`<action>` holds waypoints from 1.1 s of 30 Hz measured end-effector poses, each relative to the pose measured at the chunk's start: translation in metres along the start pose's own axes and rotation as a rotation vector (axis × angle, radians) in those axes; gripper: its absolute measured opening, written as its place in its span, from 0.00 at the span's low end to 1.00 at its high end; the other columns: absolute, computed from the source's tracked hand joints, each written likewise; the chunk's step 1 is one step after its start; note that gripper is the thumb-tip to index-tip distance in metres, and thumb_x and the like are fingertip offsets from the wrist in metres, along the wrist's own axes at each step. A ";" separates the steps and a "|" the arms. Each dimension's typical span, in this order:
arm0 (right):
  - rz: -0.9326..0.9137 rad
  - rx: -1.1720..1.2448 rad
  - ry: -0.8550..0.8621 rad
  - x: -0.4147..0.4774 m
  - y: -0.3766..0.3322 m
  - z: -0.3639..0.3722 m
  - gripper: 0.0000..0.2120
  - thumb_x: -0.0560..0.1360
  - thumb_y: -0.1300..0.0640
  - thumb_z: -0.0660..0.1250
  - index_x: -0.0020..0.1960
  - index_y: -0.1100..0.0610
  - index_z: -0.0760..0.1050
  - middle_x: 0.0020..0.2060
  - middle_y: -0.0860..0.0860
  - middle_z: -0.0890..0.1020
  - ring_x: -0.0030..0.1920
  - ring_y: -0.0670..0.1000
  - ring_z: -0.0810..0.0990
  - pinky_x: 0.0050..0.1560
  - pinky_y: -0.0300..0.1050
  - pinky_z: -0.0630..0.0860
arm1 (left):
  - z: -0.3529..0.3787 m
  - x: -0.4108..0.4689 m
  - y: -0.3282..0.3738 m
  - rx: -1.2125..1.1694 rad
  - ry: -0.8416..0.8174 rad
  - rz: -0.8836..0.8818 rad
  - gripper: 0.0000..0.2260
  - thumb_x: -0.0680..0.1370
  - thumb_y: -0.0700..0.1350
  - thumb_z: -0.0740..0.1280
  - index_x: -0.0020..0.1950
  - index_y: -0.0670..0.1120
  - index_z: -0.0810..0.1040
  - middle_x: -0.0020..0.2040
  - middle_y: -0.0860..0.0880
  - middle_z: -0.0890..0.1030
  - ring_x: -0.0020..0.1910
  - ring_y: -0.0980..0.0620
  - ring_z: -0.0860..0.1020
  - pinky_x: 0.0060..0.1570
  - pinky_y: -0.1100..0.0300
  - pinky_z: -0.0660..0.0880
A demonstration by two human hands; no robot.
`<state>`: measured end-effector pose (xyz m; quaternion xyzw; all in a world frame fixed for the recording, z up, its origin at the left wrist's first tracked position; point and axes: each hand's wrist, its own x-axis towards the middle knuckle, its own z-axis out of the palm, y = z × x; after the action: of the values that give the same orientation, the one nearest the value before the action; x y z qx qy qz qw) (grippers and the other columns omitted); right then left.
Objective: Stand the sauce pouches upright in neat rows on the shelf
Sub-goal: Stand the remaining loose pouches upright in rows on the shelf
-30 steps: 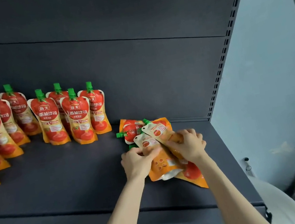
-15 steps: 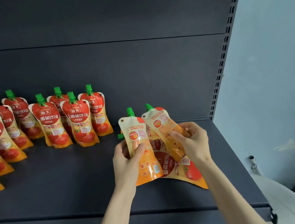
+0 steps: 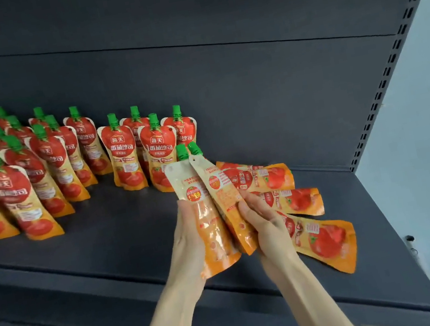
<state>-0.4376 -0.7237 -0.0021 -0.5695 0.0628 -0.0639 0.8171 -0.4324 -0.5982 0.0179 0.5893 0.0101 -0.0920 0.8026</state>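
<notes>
Left hand point(image 3: 190, 242) grips one sauce pouch point(image 3: 210, 229), right hand point(image 3: 264, 223) clasps another pouch point(image 3: 219, 188) (backs showing), just right of the standing rows point(image 3: 123, 156) on the shelf point(image 3: 108, 247); three flat pouches point(image 3: 300, 199) lie farther right.

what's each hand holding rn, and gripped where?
One each: left hand grips a sauce pouch by its lower half; right hand grips a second pouch likewise. Both spouts point up.
</notes>
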 end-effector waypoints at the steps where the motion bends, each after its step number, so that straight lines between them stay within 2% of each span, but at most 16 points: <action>1: 0.001 -0.034 -0.015 0.002 0.004 0.007 0.10 0.77 0.56 0.63 0.55 0.48 0.79 0.50 0.47 0.84 0.52 0.47 0.82 0.53 0.45 0.78 | -0.005 0.002 0.003 -0.006 0.012 -0.035 0.23 0.75 0.66 0.48 0.66 0.62 0.67 0.57 0.56 0.78 0.57 0.54 0.77 0.53 0.55 0.75; 4: -0.022 -0.174 -0.081 0.008 0.009 0.031 0.08 0.77 0.50 0.63 0.54 0.42 0.77 0.51 0.42 0.83 0.51 0.42 0.82 0.50 0.38 0.78 | -0.022 0.010 0.012 -0.011 0.016 -0.079 0.17 0.78 0.64 0.49 0.55 0.58 0.72 0.45 0.56 0.79 0.45 0.57 0.78 0.42 0.59 0.75; 6: -0.034 -0.238 -0.115 0.015 0.013 0.048 0.12 0.74 0.42 0.65 0.56 0.41 0.76 0.55 0.42 0.81 0.54 0.40 0.80 0.50 0.37 0.78 | -0.036 0.018 0.019 0.007 -0.034 -0.066 0.14 0.78 0.62 0.51 0.51 0.59 0.73 0.43 0.57 0.81 0.43 0.58 0.80 0.38 0.62 0.76; 8: -0.056 -0.280 -0.121 0.025 0.018 0.064 0.23 0.68 0.35 0.68 0.59 0.42 0.76 0.60 0.46 0.77 0.58 0.42 0.79 0.54 0.40 0.78 | -0.055 0.029 0.026 0.025 -0.097 -0.021 0.12 0.78 0.61 0.54 0.52 0.62 0.75 0.47 0.57 0.84 0.46 0.58 0.82 0.41 0.62 0.78; 9: -0.059 -0.295 -0.112 0.029 0.020 0.073 0.25 0.66 0.35 0.68 0.60 0.43 0.75 0.61 0.48 0.77 0.58 0.44 0.78 0.55 0.42 0.78 | -0.064 0.034 0.030 0.047 -0.129 0.008 0.12 0.77 0.61 0.55 0.54 0.63 0.75 0.50 0.57 0.83 0.50 0.59 0.82 0.46 0.60 0.78; 11: -0.069 -0.275 -0.099 0.040 0.025 0.091 0.19 0.72 0.41 0.67 0.61 0.46 0.76 0.57 0.49 0.80 0.56 0.46 0.80 0.53 0.42 0.79 | -0.085 0.049 0.039 0.090 -0.167 0.070 0.13 0.74 0.61 0.58 0.55 0.64 0.75 0.54 0.58 0.82 0.54 0.59 0.80 0.51 0.58 0.77; 14: -0.096 -0.175 -0.079 0.050 0.032 0.124 0.12 0.77 0.51 0.63 0.59 0.50 0.77 0.52 0.50 0.84 0.53 0.49 0.83 0.48 0.42 0.80 | -0.120 0.074 0.055 0.127 -0.178 0.128 0.13 0.71 0.59 0.61 0.53 0.60 0.77 0.50 0.58 0.84 0.51 0.58 0.81 0.49 0.59 0.78; 18: -0.090 -0.065 -0.024 0.064 0.049 0.160 0.11 0.78 0.53 0.61 0.58 0.51 0.78 0.52 0.51 0.84 0.54 0.52 0.82 0.56 0.52 0.78 | -0.158 0.103 0.068 0.171 -0.200 0.150 0.22 0.71 0.59 0.63 0.62 0.53 0.74 0.54 0.54 0.82 0.52 0.56 0.81 0.47 0.60 0.79; 21: -0.089 -0.011 0.080 0.076 0.058 0.177 0.13 0.80 0.53 0.58 0.56 0.55 0.79 0.51 0.53 0.85 0.55 0.53 0.82 0.59 0.52 0.77 | -0.173 0.118 0.072 0.212 -0.187 0.188 0.23 0.71 0.55 0.66 0.63 0.48 0.70 0.56 0.52 0.79 0.52 0.54 0.80 0.41 0.66 0.78; 23: -0.115 -0.012 0.141 0.082 0.061 0.184 0.13 0.80 0.53 0.58 0.56 0.55 0.79 0.50 0.52 0.85 0.54 0.54 0.82 0.56 0.50 0.78 | -0.180 0.128 0.072 0.238 -0.171 0.204 0.22 0.73 0.51 0.67 0.63 0.45 0.67 0.56 0.49 0.79 0.50 0.55 0.81 0.37 0.69 0.77; 26: -0.180 -0.103 0.186 0.089 0.061 0.186 0.10 0.76 0.55 0.65 0.55 0.54 0.78 0.49 0.52 0.85 0.51 0.53 0.84 0.53 0.52 0.80 | -0.187 0.142 0.071 0.308 -0.146 0.248 0.25 0.70 0.53 0.70 0.62 0.46 0.66 0.55 0.50 0.79 0.50 0.55 0.81 0.41 0.66 0.79; 28: -0.207 -0.153 0.234 0.092 0.061 0.182 0.08 0.74 0.58 0.67 0.52 0.53 0.79 0.47 0.53 0.85 0.48 0.54 0.84 0.51 0.53 0.81 | -0.189 0.150 0.071 0.322 -0.151 0.273 0.25 0.70 0.51 0.71 0.62 0.48 0.65 0.54 0.52 0.79 0.49 0.59 0.80 0.42 0.68 0.78; 31: -0.245 -0.180 0.252 0.096 0.058 0.173 0.08 0.73 0.59 0.68 0.52 0.54 0.79 0.46 0.53 0.85 0.47 0.54 0.85 0.46 0.49 0.82 | -0.191 0.154 0.069 0.299 -0.175 0.311 0.23 0.73 0.48 0.70 0.63 0.50 0.64 0.54 0.56 0.78 0.48 0.65 0.79 0.41 0.72 0.75; 33: -0.285 -0.221 0.245 0.096 0.056 0.168 0.08 0.73 0.59 0.68 0.52 0.55 0.79 0.45 0.52 0.86 0.46 0.53 0.85 0.42 0.45 0.81 | -0.192 0.156 0.066 0.290 -0.176 0.330 0.22 0.73 0.48 0.69 0.64 0.50 0.65 0.54 0.56 0.78 0.50 0.64 0.79 0.42 0.71 0.76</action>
<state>-0.3116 -0.5664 0.0002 -0.6467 0.0872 -0.2402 0.7187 -0.2511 -0.4178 0.0024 0.6820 -0.1697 -0.0109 0.7113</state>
